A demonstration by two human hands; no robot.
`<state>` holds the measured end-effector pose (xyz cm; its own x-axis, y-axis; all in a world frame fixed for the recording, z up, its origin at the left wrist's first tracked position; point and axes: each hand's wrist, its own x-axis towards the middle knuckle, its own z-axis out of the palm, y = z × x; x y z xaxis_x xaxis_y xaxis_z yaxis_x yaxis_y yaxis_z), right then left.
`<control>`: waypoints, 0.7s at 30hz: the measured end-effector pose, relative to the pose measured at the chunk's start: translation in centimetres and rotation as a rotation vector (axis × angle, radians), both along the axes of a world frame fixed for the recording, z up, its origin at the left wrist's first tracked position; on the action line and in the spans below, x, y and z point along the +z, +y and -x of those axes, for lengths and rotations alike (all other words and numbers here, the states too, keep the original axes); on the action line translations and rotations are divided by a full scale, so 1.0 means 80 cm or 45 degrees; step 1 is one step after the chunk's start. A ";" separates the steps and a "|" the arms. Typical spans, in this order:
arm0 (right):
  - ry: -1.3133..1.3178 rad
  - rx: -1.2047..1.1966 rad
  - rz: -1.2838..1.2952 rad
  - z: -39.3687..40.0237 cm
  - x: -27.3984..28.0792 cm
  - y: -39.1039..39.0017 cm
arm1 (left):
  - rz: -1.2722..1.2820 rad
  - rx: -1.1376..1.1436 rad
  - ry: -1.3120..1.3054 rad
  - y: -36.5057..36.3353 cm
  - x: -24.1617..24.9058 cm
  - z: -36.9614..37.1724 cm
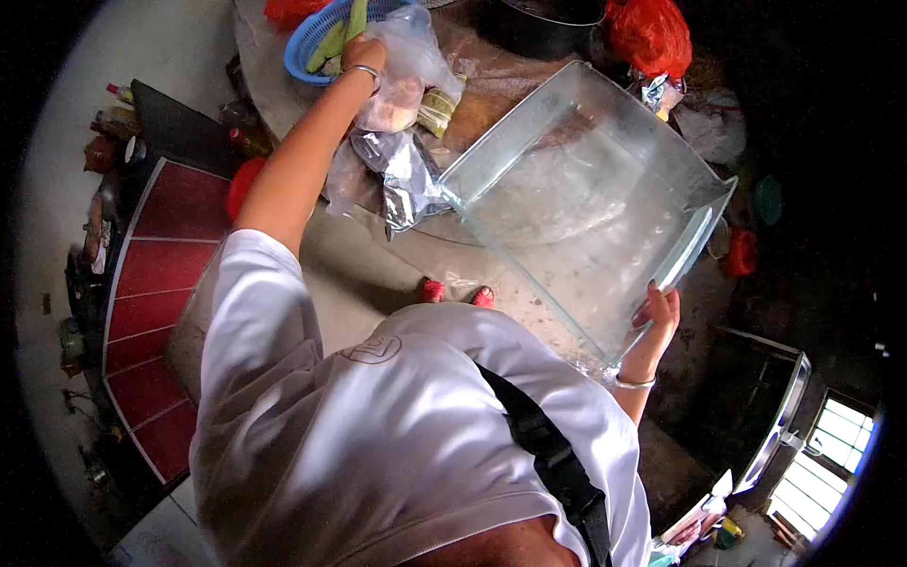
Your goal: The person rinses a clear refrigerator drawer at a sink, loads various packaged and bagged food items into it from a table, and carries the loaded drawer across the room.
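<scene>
My right hand grips the near right corner of a large clear glass or plastic bin, which is tilted over the table's front edge. At the upper left, my left hand is over the rim of a blue basket with long green vegetables in it. Its fingers look closed between a green piece and a thin clear plastic bag; what they hold is unclear. Below that hand lie a bag with pale pink contents, a green packet and a crumpled silver bag.
The round table carries a dark pan and a red plastic bag at the back. A red-panelled surface stands at the left, a dark glossy appliance at the lower right. Red-tipped feet show below.
</scene>
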<state>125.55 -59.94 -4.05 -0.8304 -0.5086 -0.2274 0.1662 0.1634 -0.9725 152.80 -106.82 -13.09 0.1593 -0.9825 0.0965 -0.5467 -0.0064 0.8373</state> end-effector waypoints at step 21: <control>-0.015 -0.012 0.003 0.017 0.004 -0.003 | 0.603 -0.649 -1.480 0.081 0.195 -0.007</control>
<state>124.16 -60.16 -3.72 -0.8323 -0.5017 -0.2360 0.1792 0.1594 -0.9708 153.32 -100.31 2.50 -0.6142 -0.7424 0.2675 -0.7886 0.5656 -0.2412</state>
